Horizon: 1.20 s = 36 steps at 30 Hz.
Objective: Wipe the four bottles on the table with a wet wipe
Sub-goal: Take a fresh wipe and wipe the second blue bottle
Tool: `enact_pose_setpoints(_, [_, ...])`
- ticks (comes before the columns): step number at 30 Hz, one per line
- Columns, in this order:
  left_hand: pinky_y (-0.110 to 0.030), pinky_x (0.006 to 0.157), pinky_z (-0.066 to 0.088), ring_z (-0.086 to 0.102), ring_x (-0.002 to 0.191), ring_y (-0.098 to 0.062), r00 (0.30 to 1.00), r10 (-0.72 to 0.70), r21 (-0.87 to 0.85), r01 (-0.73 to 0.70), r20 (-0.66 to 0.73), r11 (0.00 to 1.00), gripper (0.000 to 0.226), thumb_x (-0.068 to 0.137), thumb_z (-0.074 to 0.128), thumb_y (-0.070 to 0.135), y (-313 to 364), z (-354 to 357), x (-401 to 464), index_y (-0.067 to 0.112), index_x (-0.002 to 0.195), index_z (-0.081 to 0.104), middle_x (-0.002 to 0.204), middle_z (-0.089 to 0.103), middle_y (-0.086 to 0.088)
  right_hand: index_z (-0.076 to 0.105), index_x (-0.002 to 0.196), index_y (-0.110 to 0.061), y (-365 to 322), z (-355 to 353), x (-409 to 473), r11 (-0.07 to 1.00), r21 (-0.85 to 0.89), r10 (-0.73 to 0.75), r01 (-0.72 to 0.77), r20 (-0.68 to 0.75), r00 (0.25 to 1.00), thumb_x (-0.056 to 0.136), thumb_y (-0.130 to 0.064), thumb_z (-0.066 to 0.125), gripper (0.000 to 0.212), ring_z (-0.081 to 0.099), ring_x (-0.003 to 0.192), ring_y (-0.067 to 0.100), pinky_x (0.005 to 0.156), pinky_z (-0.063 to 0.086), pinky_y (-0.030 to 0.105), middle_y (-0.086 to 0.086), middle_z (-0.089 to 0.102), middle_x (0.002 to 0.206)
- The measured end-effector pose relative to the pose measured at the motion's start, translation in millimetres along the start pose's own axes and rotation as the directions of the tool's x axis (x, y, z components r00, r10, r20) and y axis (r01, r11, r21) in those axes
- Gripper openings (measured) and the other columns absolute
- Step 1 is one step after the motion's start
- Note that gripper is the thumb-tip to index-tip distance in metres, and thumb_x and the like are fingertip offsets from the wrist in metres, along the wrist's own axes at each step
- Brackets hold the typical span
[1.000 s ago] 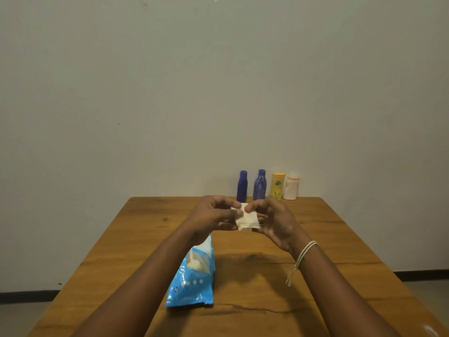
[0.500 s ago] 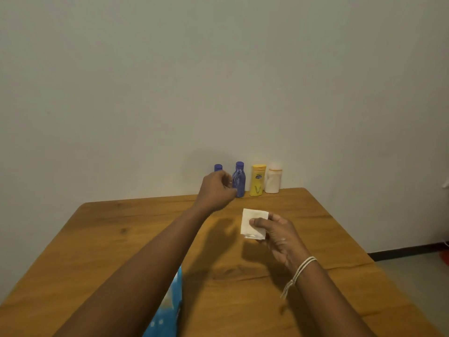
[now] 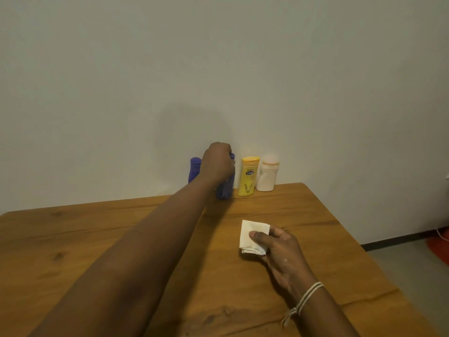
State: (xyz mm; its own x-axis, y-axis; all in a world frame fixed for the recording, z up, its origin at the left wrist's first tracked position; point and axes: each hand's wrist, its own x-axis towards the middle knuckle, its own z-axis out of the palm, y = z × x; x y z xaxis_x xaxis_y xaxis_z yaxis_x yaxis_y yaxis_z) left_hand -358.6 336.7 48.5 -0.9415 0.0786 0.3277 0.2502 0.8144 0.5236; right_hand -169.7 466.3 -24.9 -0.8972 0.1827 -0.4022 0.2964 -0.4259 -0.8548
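Our left hand (image 3: 218, 162) has left the wet wipe (image 3: 252, 237) and reached forward to the far end of the bench (image 3: 121, 239); its fingers are now curled round the second blue bottle (image 3: 226, 188), which stands between the first blue bottle (image 3: 194, 169) just to the left of that hand and the yellow bottle (image 3: 248, 176) just to its right. The white bottle (image 3: 266, 175) stands beyond the yellow one. A second ago both hands worked the wipe together; now our right hand (image 3: 281, 249) alone pinches it, folded, thumb on top, nearer to us and well apart from the bottles. We judge the wipe prepared and the first bottle taken in hand; no wiping has begun.
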Motion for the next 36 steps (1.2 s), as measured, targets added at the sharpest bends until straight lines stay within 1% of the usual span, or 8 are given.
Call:
enact_pose_setpoints(8, [-0.022,0.076,0.057,0.067,0.092,-0.017,0.998,0.017,-0.294,0.0,0.056,0.956,0.048,0.079,0.082,0.013,13,-25,-63,0.011,0.123,0.063,0.108,0.067,0.0,0.066,0.109,0.003,-24,0,-26,0.983,0.182,0.0,0.006,-0.032,0.999,0.085,0.005,0.069,0.025,0.073,0.089,0.034,0.066,0.064,0.035,0.025,0.073,0.105])
enact_pose_setpoints(12, [-0.014,0.071,0.056,0.068,0.092,-0.01,0.973,0.161,-0.35,-0.094,0.168,0.932,0.041,0.08,0.084,0.021,23,-58,-119,0.014,0.117,0.069,0.11,0.069,0.005,0.073,0.1,-0.001,-58,0,-61,0.964,0.032,-0.261,0.264,-0.088,0.961,0.085,-0.001,0.072,0.015,0.074,0.073,0.02,0.06,0.059,0.025,0.012,0.077,0.09])
enact_pose_setpoints(16, [-0.015,0.074,0.058,0.07,0.09,-0.011,0.934,0.28,-0.379,-0.183,0.22,0.907,0.039,0.081,0.082,0.019,42,-93,-179,0.018,0.116,0.065,0.103,0.073,0.005,0.078,0.102,-0.012,-74,14,-103,0.493,-0.608,-0.749,0.623,0.068,0.659,0.091,-0.02,0.069,0.016,0.067,0.08,0.012,0.062,0.046,0.008,-0.002,0.074,0.092])
enact_pose_setpoints(20, [-0.027,0.069,0.061,0.071,0.074,-0.013,0.935,0.309,-0.441,-0.206,0.176,0.873,0.057,0.083,0.077,0.01,62,-128,-222,0.023,0.121,0.037,0.089,0.075,-0.004,0.073,0.114,-0.014,-71,29,-145,0.026,-0.687,-0.688,0.726,0.515,0.511,0.098,-0.011,0.054,0.025,0.057,0.093,0.013,0.081,0.049,0.02,0.001,0.065,0.105])
enact_pose_setpoints(23, [-0.023,0.064,0.053,0.063,0.067,-0.008,0.933,0.316,-0.464,-0.206,0.171,0.861,0.061,0.085,0.077,0.011,64,-153,-236,0.024,0.124,0.032,0.089,0.072,-0.006,0.069,0.119,-0.014,-70,23,-170,-0.102,-0.608,-0.626,0.787,0.655,0.424,0.098,-0.008,0.051,0.029,0.048,0.099,0.009,0.081,0.037,0.008,0.0,0.058,0.112])
enact_pose_setpoints(29, [-0.022,0.077,0.054,0.074,0.085,-0.007,0.924,0.299,-0.638,-0.082,0.239,0.765,0.063,0.089,0.075,0.015,70,-197,-256,0.011,0.143,0.044,0.1,0.078,-0.006,0.067,0.123,-0.012,-76,4,-213,-0.084,-0.473,-0.702,0.877,0.653,0.285,0.096,-0.001,0.055,0.031,0.057,0.106,0.01,0.086,0.049,0.011,-0.001,0.059,0.118])
enact_pose_setpoints(31, [-0.031,0.082,0.051,0.075,0.093,-0.014,0.924,0.292,-0.706,-0.034,0.248,0.708,0.052,0.092,0.073,0.019,72,-207,-258,0.005,0.138,0.054,0.104,0.078,-0.008,0.066,0.125,-0.012,-71,3,-223,-0.093,-0.437,-0.734,0.895,0.638,0.235,0.096,-0.001,0.056,0.033,0.058,0.11,0.01,0.088,0.053,0.018,-0.001,0.059,0.122])
enact_pose_setpoints(36, [-0.018,0.079,0.055,0.072,0.099,-0.012,0.943,0.268,-0.767,-0.021,0.198,0.641,0.028,0.097,0.062,0.015,72,-226,-263,0.0,0.12,0.069,0.112,0.074,-0.008,0.062,0.127,-0.023,-28,-20,-251,-0.107,-0.424,-0.714,0.899,0.662,0.227,0.094,-0.028,0.061,0.034,0.047,0.125,0.002,0.088,0.051,0.012,-0.015,0.051,0.128])
